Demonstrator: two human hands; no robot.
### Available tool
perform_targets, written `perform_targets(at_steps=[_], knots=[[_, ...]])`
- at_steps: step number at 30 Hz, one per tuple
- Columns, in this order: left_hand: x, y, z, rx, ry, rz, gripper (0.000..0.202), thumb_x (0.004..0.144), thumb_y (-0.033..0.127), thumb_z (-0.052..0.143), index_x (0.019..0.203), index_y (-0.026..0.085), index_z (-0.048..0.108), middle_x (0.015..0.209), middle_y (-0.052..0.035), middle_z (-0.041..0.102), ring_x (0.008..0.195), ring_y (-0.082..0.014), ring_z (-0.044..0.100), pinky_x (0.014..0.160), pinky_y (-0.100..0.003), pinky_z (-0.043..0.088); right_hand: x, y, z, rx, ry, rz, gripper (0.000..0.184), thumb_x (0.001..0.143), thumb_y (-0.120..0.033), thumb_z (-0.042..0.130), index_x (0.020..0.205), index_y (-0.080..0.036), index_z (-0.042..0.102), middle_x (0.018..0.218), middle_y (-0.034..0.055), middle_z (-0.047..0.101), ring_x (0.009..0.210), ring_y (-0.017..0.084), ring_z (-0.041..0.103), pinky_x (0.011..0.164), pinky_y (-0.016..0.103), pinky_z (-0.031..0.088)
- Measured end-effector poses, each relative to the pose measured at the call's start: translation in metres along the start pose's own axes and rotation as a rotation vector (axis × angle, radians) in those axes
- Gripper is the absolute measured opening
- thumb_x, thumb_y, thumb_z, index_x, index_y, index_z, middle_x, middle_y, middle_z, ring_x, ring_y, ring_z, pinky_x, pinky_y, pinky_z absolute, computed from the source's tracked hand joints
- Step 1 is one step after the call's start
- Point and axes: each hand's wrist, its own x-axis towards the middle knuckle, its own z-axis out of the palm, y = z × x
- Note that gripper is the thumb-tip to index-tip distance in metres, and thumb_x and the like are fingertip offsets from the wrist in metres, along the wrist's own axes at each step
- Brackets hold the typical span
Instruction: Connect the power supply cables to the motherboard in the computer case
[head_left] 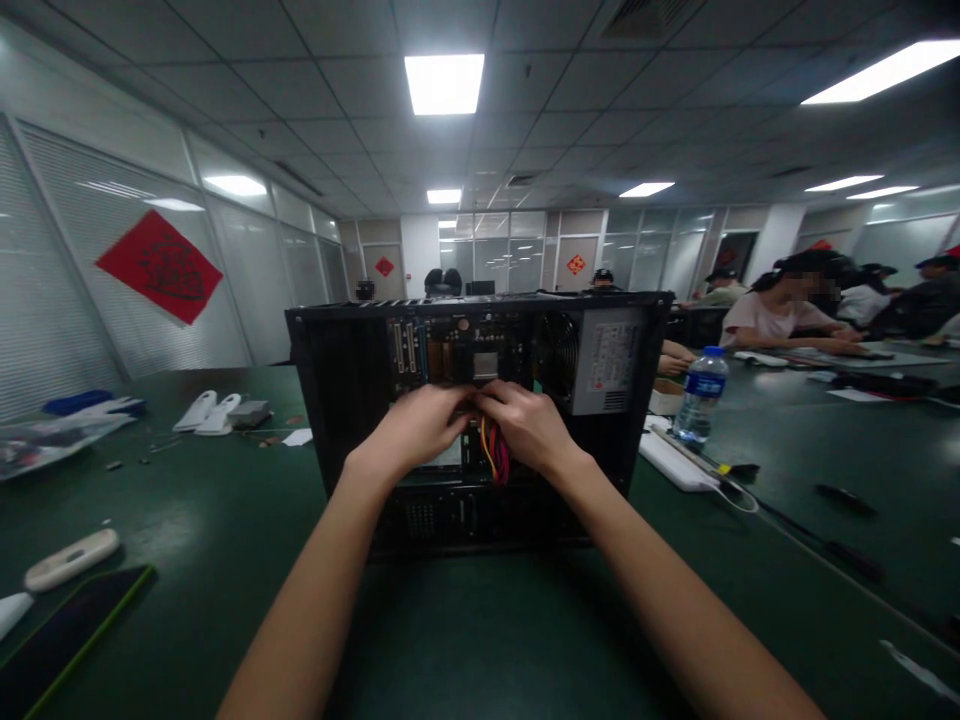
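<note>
A black computer case [319,420] stands on the table before me with its side off. Inside it are the motherboard [486,364], with a pale square chip or plate on it, and a power supply [609,355] with a fan at the upper right. My left hand [431,422] and my right hand [529,418] meet in front of the board's lower part, fingers closed together. A bundle of red, yellow and black cables [495,452] hangs from beneath the right hand's fingers. What the left fingertips pinch is hidden.
On the green table [225,560], a water bottle [701,395] and a white power strip [679,460] stand close right of the case. Left lie white devices [210,412], a plastic bag [60,440] and a dark green-edged pad [75,630]. Another person [780,310] sits at the right.
</note>
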Motion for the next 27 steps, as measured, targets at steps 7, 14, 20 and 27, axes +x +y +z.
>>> perform_targets(at_steps=[7, 14, 20, 27], knots=[[0.014, -0.001, 0.041, -0.145, -0.127, -0.241, 0.040, 0.097, 0.032, 0.040, 0.082, 0.015, 0.073, 0.084, -0.0098, 0.074, 0.077, -0.0211, 0.066, 0.068, -0.030, 0.045, 0.002, 0.010, 0.019, -0.091, -0.271, 0.224, 0.028, 0.093, -0.022, 0.047, 0.111, -0.019, 0.069, 0.113, 0.0125, 0.066, 0.097, 0.026, 0.067, 0.073, 0.032, 0.048], [0.021, -0.015, 0.072, -0.189, -0.217, -0.314, 0.044, 0.091, 0.040, 0.046, 0.062, 0.015, 0.068, 0.058, -0.0043, 0.064, 0.058, -0.0155, 0.055, 0.053, -0.027, 0.032, 0.000, 0.012, 0.034, -0.055, -0.281, 0.087, 0.026, 0.086, -0.018, 0.054, 0.106, -0.017, 0.071, 0.107, 0.0109, 0.069, 0.101, 0.026, 0.065, 0.073, 0.031, 0.047], [0.020, -0.020, 0.087, -0.120, -0.213, -0.436, 0.039, 0.089, 0.044, 0.051, 0.072, 0.019, 0.076, 0.075, -0.0085, 0.074, 0.068, -0.0192, 0.066, 0.057, -0.026, 0.039, -0.001, 0.012, 0.039, -0.056, -0.355, 0.137, 0.025, 0.088, -0.021, 0.054, 0.105, -0.015, 0.072, 0.107, 0.0127, 0.070, 0.100, 0.026, 0.067, 0.075, 0.031, 0.048], [0.021, -0.009, 0.081, -0.056, -0.208, -0.538, 0.035, 0.088, 0.043, 0.051, 0.086, 0.022, 0.079, 0.088, -0.0114, 0.077, 0.083, -0.0237, 0.071, 0.067, -0.028, 0.048, -0.001, 0.014, 0.039, -0.012, -0.360, 0.174, 0.025, 0.091, -0.027, 0.054, 0.102, -0.015, 0.073, 0.108, 0.0133, 0.070, 0.100, 0.026, 0.067, 0.078, 0.030, 0.050]])
